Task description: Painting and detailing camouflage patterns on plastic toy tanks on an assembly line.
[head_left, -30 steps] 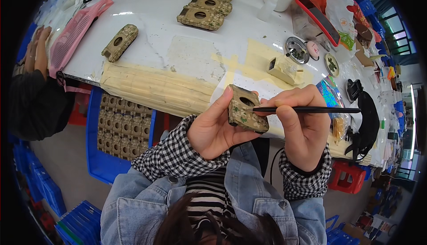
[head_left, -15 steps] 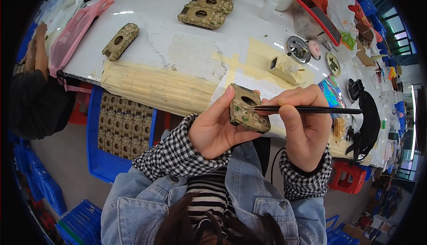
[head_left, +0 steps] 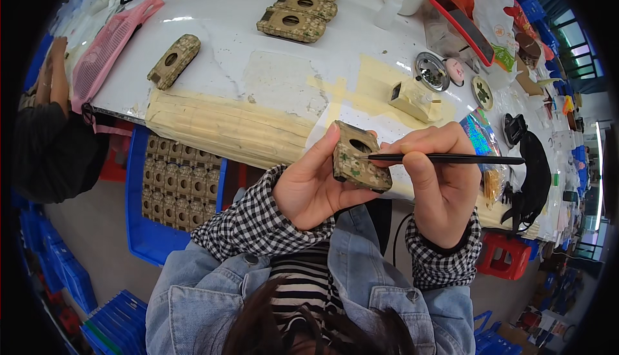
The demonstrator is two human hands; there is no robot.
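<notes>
My left hand (head_left: 313, 187) is closed around the edges of a camouflage-patterned model tank hull (head_left: 361, 171), tilted up toward me, with a round hole in its top. Pinched between the thumb and fingers of my right hand (head_left: 445, 178) is a slim black paintbrush (head_left: 464, 159). Its thin tip rests at or just over the hull's surface, below the hole; contact is too fine to tell. A similar single hull (head_left: 174, 62) lies on the table to the left, and several more hulls (head_left: 291, 25) stand in a row at the far middle.
A blue crate (head_left: 138, 226) full of hulls sits below the table's left front edge. On the white table are a pink basket (head_left: 106, 52), a taped block (head_left: 414, 100), a round metal dish (head_left: 432, 71) and a red-cased phone (head_left: 461, 26). Another person's arm (head_left: 58, 71) shows at far left.
Hardly anything differs. The hull and the brush stay in place, with the brush tip still near the hole; the view has shifted very slightly.
</notes>
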